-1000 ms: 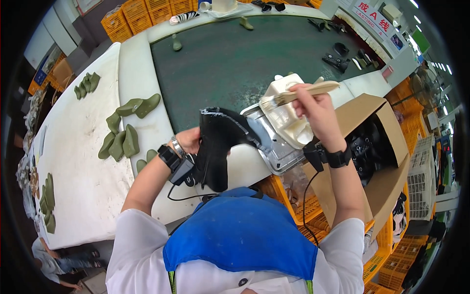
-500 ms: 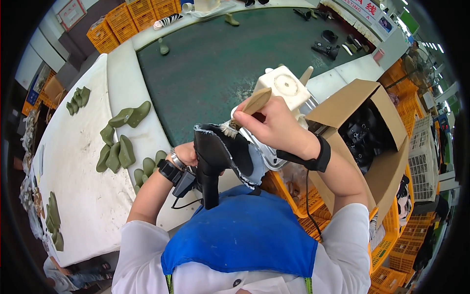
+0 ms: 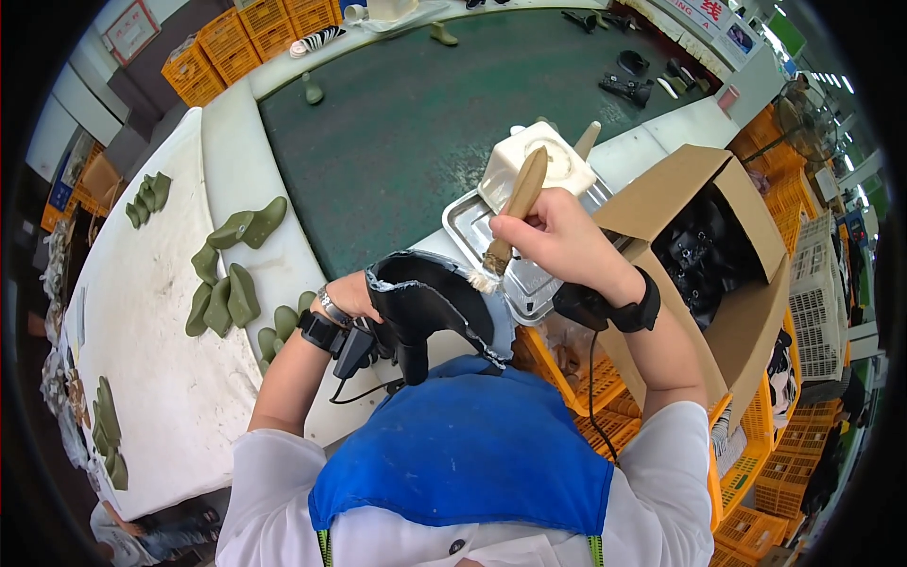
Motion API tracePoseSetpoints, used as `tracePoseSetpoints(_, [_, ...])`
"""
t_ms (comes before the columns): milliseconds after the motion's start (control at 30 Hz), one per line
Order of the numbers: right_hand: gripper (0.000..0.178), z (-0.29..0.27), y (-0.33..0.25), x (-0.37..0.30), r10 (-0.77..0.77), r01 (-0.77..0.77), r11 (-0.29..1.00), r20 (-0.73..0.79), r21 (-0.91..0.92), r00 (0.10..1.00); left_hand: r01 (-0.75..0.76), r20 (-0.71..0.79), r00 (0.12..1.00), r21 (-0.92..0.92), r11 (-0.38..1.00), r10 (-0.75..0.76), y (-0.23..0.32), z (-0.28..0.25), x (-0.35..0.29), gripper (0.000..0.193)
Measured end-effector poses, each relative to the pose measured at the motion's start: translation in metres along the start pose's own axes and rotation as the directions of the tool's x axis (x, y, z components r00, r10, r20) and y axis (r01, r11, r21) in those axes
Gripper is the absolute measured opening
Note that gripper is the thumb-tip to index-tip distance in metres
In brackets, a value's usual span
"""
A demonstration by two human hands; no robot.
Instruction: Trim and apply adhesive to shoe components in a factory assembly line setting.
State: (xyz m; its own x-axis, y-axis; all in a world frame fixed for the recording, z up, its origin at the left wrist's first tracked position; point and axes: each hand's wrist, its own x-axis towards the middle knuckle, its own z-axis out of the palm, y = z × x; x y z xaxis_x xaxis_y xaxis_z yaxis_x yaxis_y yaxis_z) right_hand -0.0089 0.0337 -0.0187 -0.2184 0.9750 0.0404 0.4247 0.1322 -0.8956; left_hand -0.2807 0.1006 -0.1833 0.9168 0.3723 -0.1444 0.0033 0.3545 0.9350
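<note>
A black boot upper [image 3: 430, 288] with a raw, bluish-white edge hangs in front of my apron. My left hand [image 3: 351, 295] grips it at its left side, with part of the fingers hidden behind the leather. Between the fingers and thumb of my right hand [image 3: 557, 236] is a wooden-handled brush [image 3: 526, 194], tilted with its pale bristles down beside the upper's right edge. Behind that hand, a white square container [image 3: 510, 156] stands on a metal tray [image 3: 463, 215].
Several green shoe lasts [image 3: 231, 298] lie on the white table [image 3: 161, 378] at left. A dark green belt [image 3: 378, 132] stretches ahead. To the right, a cardboard box [image 3: 661, 203] holds black items, with orange crates [image 3: 756, 454] around it. A person's legs [image 3: 179, 529] show at lower left.
My right hand has drawn the brush to the right, from over the upper's opening to its right edge, and turned the handle more upright. The upper has tilted slightly in my left hand.
</note>
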Motion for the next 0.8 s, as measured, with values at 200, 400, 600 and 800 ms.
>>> tracePoseSetpoints(200, [0.024,-0.014,0.005,-0.002,0.128,-0.129,0.992,0.038,0.018,0.991,0.070,-0.023,0.998,0.208,0.976,-0.067,0.029,0.011,0.003,0.083])
tracePoseSetpoints(400, [0.022,-0.008,0.011,-0.004,0.050,-0.026,0.937,-0.061,0.348,0.997,-0.030,-0.082,0.995,0.344,0.938,0.061,0.060,0.021,0.003,0.068])
tracePoseSetpoints(600, [0.024,-0.032,0.041,-0.012,0.152,-0.116,0.962,-0.134,0.246,0.979,-0.025,-0.193,0.976,0.352,0.936,0.099,0.080,0.008,0.012,0.069])
tracePoseSetpoints(800, [0.020,-0.077,0.057,-0.043,0.243,0.099,0.865,-0.584,0.491,0.775,0.174,-0.557,0.790,0.606,0.776,0.258,0.103,-0.070,0.063,0.081])
